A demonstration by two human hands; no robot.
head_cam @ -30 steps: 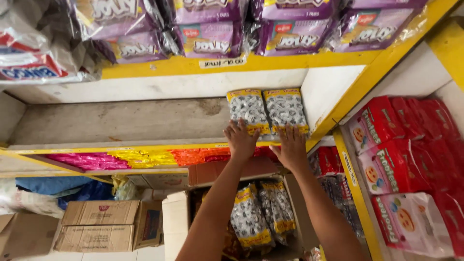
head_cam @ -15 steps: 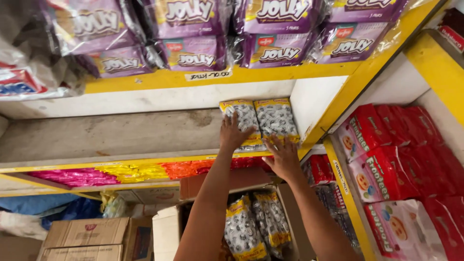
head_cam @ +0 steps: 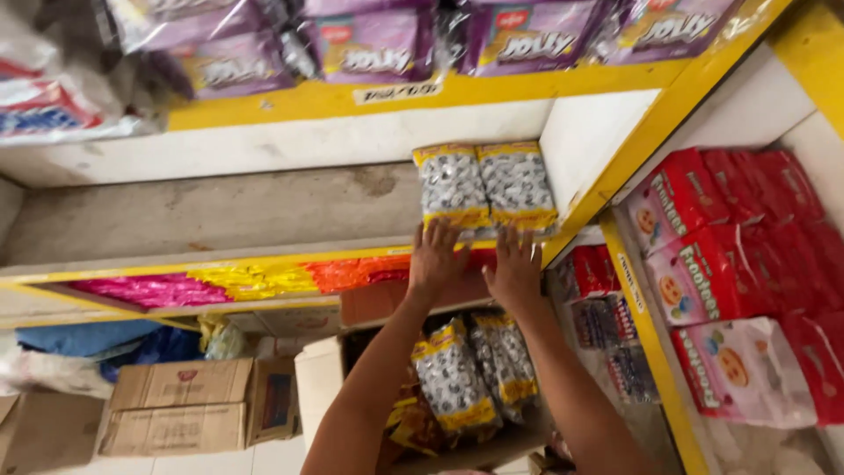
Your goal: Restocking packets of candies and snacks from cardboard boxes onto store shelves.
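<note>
Two bags of silver-wrapped sweets with yellow ends (head_cam: 486, 187) lie side by side at the right end of a grey shelf (head_cam: 211, 215). My left hand (head_cam: 436, 257) rests flat against the front edge of the left bag. Beside it, my right hand (head_cam: 514, 268) touches the front edge of the right bag. Neither hand grips anything; the fingers are spread. Below my arms, an open cardboard box (head_cam: 321, 387) holds more bags of the same sweets (head_cam: 470, 378).
Purple snack packs (head_cam: 378, 44) fill the yellow-edged shelf above. Red and pink biscuit packs (head_cam: 730, 273) stack in the bay at right. Brown cardboard boxes (head_cam: 176, 405) sit on the floor at lower left. Coloured strips line the shelf's front edge (head_cam: 220, 281).
My hands have slid back from on top of the two bags to their front edges. The camera view has tilted down slightly.
</note>
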